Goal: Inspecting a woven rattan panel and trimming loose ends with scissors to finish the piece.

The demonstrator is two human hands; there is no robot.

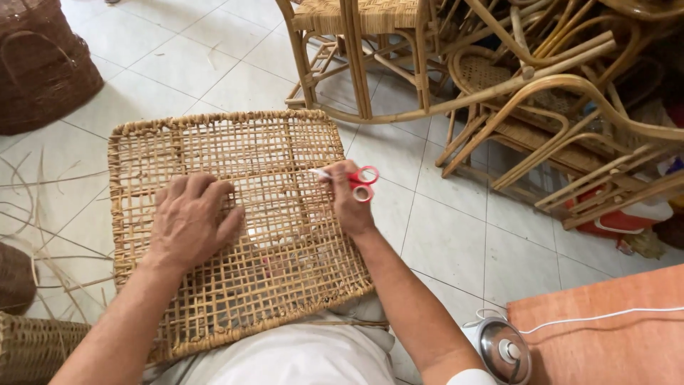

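— What do you have on the head view?

— I see a flat rectangular panel of open-weave tan rattan (285, 285) lying across the person's lap, its far edge over the white tiled floor (442, 242). My left hand (189, 221) lies palm down on the weave, left of the middle, fingers spread and flat. It grips nothing; it only presses on the lattice.

— And the right?

— My right hand (349, 203) is closed around a small pair of red-handled scissors (356, 182). The red loops stick out to the right of the fingers, and the pale blades point left, low over the panel near its right side. I can't tell whether the blades are open or touching a strand.

— How far apart are the hands?

— Near each other, both on the panel, with a stretch of bare weave between them.

— Anything around it?

— Stacked bent-cane chair frames (527, 93) fill the upper right, well apart from the panel. A dark brown woven basket (43, 64) sits at the upper left, and loose thin cane strands (35, 214) lie on the floor at the left. At the lower right there's a reddish-brown board (605, 335) with a white cord (605, 315) across it, and a small round metal-lidded pot (502, 349) just beside my right forearm.
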